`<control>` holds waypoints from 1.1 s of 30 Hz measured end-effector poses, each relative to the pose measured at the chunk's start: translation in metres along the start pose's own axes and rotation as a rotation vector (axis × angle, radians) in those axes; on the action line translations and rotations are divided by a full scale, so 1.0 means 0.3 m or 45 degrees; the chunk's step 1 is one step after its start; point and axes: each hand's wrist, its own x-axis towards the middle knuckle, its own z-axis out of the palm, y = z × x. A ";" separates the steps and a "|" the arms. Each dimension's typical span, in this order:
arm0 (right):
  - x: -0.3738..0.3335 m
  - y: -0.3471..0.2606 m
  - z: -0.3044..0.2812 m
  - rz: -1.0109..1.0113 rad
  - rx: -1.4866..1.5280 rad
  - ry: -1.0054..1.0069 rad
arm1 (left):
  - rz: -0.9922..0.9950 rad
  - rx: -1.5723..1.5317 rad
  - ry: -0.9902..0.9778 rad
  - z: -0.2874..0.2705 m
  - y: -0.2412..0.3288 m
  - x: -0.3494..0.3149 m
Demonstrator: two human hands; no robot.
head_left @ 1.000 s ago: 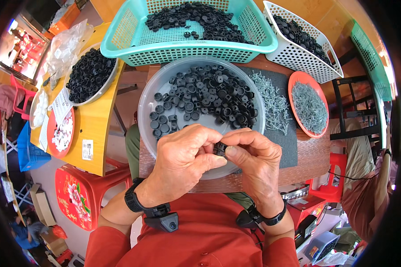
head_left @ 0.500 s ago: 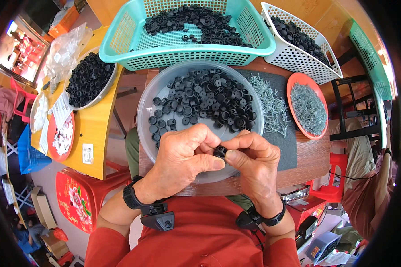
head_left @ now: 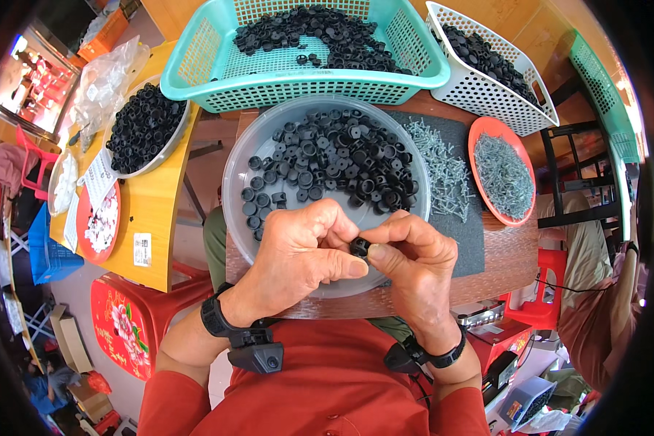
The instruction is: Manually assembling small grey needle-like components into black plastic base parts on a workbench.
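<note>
A small round black plastic part (head_left: 360, 248) is pinched between my two hands, over the near side of a round clear tub (head_left: 234, 218). My left hand (head_left: 301, 247) closes on it from the left, its thumb stretched beneath. From the right, thumb and forefinger of my right hand (head_left: 418, 254) grip the same part. Loose black caps and cup-shaped pieces (head_left: 341, 156) fill much of the tub just beyond my fingers. Whether a smaller piece is inside the held part is hidden by my fingertips.
Beyond the tub stand a teal basket (head_left: 320, 89) and a white basket (head_left: 479, 94), both with black parts. Grey screws lie on a dark mat (head_left: 472, 247) and on a red plate (head_left: 474, 138). At left, a yellow table (head_left: 152, 218) holds a bowl of black parts (head_left: 147, 127).
Almost nothing differs. Both hands keep the black part pinched in nearly the same place above the tub.
</note>
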 end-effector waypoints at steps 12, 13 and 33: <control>0.004 -0.016 0.008 0.034 0.080 0.046 | 0.217 0.235 0.074 0.021 -0.016 0.004; 0.003 -0.015 0.008 0.033 0.082 0.052 | 0.273 0.323 0.088 0.023 -0.017 0.004; -0.004 -0.062 -0.035 0.179 0.027 -0.090 | 0.829 0.946 0.067 0.034 -0.005 0.022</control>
